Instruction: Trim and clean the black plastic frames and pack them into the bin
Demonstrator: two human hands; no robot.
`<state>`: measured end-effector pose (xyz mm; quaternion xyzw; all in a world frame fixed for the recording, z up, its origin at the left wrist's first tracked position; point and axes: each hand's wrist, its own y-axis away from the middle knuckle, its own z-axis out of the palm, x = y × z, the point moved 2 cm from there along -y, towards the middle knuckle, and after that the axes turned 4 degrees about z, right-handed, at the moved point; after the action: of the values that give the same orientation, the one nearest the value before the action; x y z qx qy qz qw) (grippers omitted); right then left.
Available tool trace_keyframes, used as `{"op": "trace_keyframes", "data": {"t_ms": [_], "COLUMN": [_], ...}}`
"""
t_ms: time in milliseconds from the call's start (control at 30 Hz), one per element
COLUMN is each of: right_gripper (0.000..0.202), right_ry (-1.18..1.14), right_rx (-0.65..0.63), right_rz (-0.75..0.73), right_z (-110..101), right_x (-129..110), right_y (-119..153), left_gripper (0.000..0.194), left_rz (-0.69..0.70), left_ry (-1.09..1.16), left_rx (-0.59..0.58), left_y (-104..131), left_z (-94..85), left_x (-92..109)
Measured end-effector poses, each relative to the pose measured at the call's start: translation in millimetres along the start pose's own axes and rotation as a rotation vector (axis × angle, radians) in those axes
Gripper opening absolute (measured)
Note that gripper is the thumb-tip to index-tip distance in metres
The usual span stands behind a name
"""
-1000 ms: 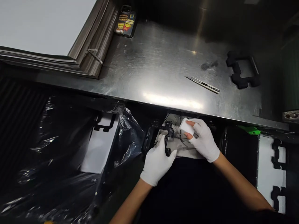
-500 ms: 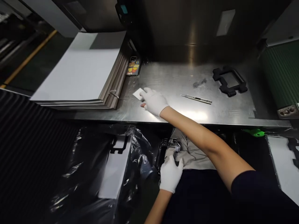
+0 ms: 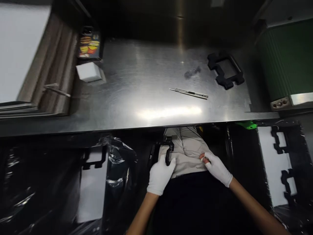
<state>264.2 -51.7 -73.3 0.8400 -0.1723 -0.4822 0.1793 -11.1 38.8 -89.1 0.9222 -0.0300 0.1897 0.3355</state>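
My left hand (image 3: 160, 174), in a white glove, holds a black angular frame (image 3: 168, 148) over my lap, fingers closed on its lower part. My right hand (image 3: 216, 166), gloved with bare fingertips, hovers over the grey trousers (image 3: 187, 147); its thumb and fingers are pinched together, and what they may hold is too small to name. On the metal table (image 3: 127, 104), a white block (image 3: 89, 71) stands at the left beside a phone with a food-pattern case (image 3: 90, 45). Two thin pen-like tools (image 3: 189, 93) lie near the middle. Another black frame (image 3: 226, 70) rests at the right.
A tall stack of sheets (image 3: 22, 42) stands at the table's left. Below, a plastic-lined box (image 3: 91, 195) holds a black frame at the left, and another box (image 3: 275, 166) with black frames is at the right. Green ribbed material (image 3: 290, 62) sits far right.
My right hand has left the white block on the table and come back over my lap. My left hand still holds the black frame. The view has shifted right and down.
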Motion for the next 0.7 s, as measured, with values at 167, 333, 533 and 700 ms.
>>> {"op": "trace_keyframes", "data": {"t_ms": [167,333,533,700], "right_gripper": [0.057,0.058,0.071,0.054], "right_ry": [-0.153,-0.245,-0.241,-0.098], "right_rx": [0.032,-0.075,-0.582,-0.703], "right_rz": [0.038,0.056,-0.198,-0.175], "right_z": [-13.7,18.0,27.3,23.6], "right_x": [-13.8,-73.8,-138.2,-155.8], "right_y": [-35.8,-81.9,-61.8,-43.0], "left_gripper": [0.03,0.026,0.017,0.026], "left_rz": [0.227,0.329,0.154,-0.015], "left_ry": [-0.088,-0.056,0.499,1.004], "left_rx": [0.061,0.095,0.054,0.123], "left_y": [3.0,31.2,85.5,137.4], "left_z": [-11.0,-12.9,-43.7,-115.1], "left_x": [48.4,67.6,11.5,-85.5]}}
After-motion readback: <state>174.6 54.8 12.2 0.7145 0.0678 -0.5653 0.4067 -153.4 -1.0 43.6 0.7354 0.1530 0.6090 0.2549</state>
